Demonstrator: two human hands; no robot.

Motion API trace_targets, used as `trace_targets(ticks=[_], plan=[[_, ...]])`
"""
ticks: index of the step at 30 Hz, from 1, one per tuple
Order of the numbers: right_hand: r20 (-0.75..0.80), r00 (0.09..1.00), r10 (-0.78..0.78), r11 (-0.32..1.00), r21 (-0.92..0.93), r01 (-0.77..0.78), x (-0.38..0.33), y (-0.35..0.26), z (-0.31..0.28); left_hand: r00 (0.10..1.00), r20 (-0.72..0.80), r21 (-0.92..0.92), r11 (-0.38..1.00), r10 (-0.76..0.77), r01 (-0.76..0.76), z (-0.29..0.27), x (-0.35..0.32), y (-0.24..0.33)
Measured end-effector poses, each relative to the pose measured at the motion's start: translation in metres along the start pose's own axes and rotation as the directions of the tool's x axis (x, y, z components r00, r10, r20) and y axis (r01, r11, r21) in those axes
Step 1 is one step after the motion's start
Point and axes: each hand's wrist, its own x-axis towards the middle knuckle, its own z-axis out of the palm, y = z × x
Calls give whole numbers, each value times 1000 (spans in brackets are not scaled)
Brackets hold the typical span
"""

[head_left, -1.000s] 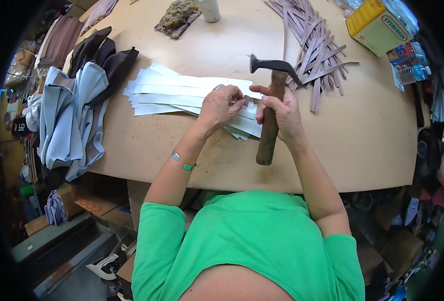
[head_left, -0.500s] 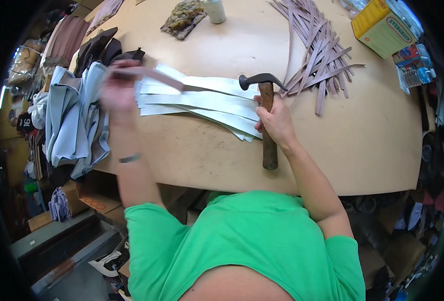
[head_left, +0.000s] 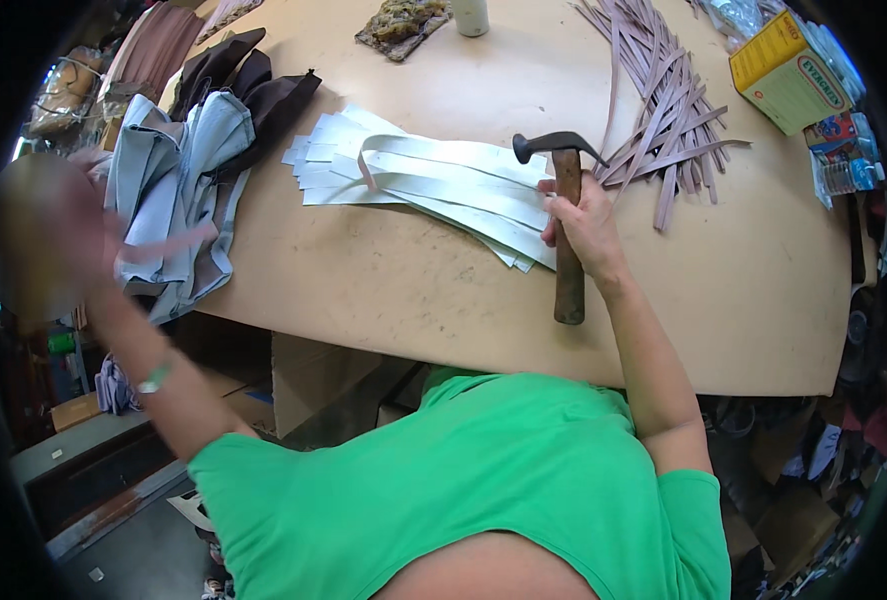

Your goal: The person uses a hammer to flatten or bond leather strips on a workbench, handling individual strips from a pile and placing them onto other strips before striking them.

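My right hand [head_left: 585, 225] is wrapped round the wooden handle of a hammer [head_left: 569, 240], its dark curved metal head raised above the tabletop. Close by lies a fanned pile of white strips [head_left: 433, 190], partly behind the hand. One strip in that pile curls up in a loop, its underside mauve. Out at the far left, beyond the table, my left hand [head_left: 88, 215] is smeared by motion and its fingers are not clear. A mauve strip [head_left: 168, 245] trails from it, in front of folded light-blue cloth [head_left: 168, 180].
Many loose mauve strips [head_left: 668, 120] lie heaped at the back right. A yellow and green box [head_left: 793, 75] and plastic bottles [head_left: 848, 177] stand at the right edge. Dark cloth [head_left: 273, 110] lies beside the blue cloth. A pale container [head_left: 470, 17] and a crusted mottled pad [head_left: 403, 25] sit at the back.
My left hand has swung left from beside the white pile, past the blue cloth, with a mauve strip. A curled strip now shows on the pile. My right hand keeps its grip on the hammer.
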Motion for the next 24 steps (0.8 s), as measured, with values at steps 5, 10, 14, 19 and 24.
trace_targets(ticks=[5,10,14,19,24], plan=[[3,998,-62,990,125,61,-11,-14,-21,535,819,262,964,-206,-31,284,-162,-98],[-36,998,-61,994,90,64,-45,-19,-64,477,845,19,878,242,-479,368,-222,-149],[-12,999,32,999,6,-32,-80,-9,-87,523,805,74,827,281,-558,377,-225,-157],[-20,990,138,986,-86,-139,-117,11,-103,685,691,185,859,231,-477,367,-214,-164],[-22,989,147,988,-46,-148,-123,24,-107,708,638,113,873,302,-475,381,-177,-172]])
